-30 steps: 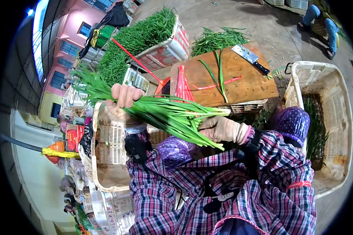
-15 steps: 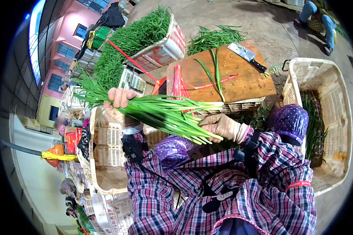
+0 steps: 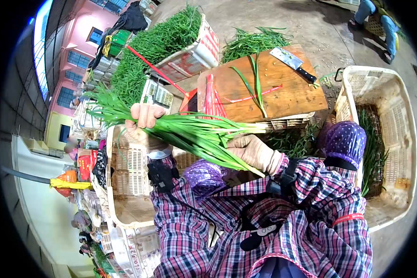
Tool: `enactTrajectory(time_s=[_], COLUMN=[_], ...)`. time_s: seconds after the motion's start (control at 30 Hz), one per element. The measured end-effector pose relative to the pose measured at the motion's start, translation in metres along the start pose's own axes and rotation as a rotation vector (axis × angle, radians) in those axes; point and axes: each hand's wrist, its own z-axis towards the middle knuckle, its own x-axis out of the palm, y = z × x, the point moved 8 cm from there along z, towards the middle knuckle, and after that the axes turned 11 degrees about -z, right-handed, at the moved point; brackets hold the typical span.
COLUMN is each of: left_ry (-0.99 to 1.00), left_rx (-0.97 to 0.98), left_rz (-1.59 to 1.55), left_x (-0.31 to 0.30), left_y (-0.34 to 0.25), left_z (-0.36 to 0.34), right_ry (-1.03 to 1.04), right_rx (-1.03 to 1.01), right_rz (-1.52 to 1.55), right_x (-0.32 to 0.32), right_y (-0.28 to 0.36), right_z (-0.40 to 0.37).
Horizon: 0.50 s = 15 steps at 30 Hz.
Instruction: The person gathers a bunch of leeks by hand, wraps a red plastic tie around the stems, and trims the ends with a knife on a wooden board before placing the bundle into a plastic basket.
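Note:
My left hand (image 3: 147,121), in a pale glove, is wrapped round the leafy half of a bunch of garlic chives (image 3: 194,136). The bunch lies across in front of my body, leaf tips to the left, pale stem ends to the right. At the stem end, my right hand (image 3: 255,152), also gloved, pinches some stalks along the lower side. One or a few stalks slant down below the fingers, apart from the upper stems. The right fingertips are partly hidden by leaves.
Ahead is a wooden board (image 3: 282,104) bearing a cleaver (image 3: 292,62), loose leaves and red ties (image 3: 211,99). White crates stand left (image 3: 129,217) and right (image 3: 407,153). A full crate of greens (image 3: 208,44) is behind, beside a red-handled tool (image 3: 153,69). Another person's legs (image 3: 388,37) show far right.
My right hand has shifted slightly left along the bunch. The lower stalks now slant further down, away from the upper stems. My left hand keeps its hold, moving very little.

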Motion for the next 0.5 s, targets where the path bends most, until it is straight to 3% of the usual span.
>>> enactTrajectory(time_s=[0.07,0.17,0.4,0.5], left_ry=[-0.013,-0.022,-0.052,-0.061], left_rx=[-0.021,-0.009,0.026,0.052], left_rz=[0.023,0.078,0.059,0.022], left_x=[-0.002,0.001,-0.006,-0.008], left_y=[0.0,0.002,-0.003,-0.003], left_z=[-0.001,0.002,0.001,-0.001], right_ry=[-0.05,-0.13,-0.055,-0.059], right_rx=[0.037,-0.048,0.022,-0.023], right_rz=[0.096,-0.027,0.105,0.026], right_x=[-0.001,-0.009,-0.018,-0.023], right_y=[-0.007,0.007,0.009,0.008], right_z=[0.003,-0.001,-0.008,-0.008])
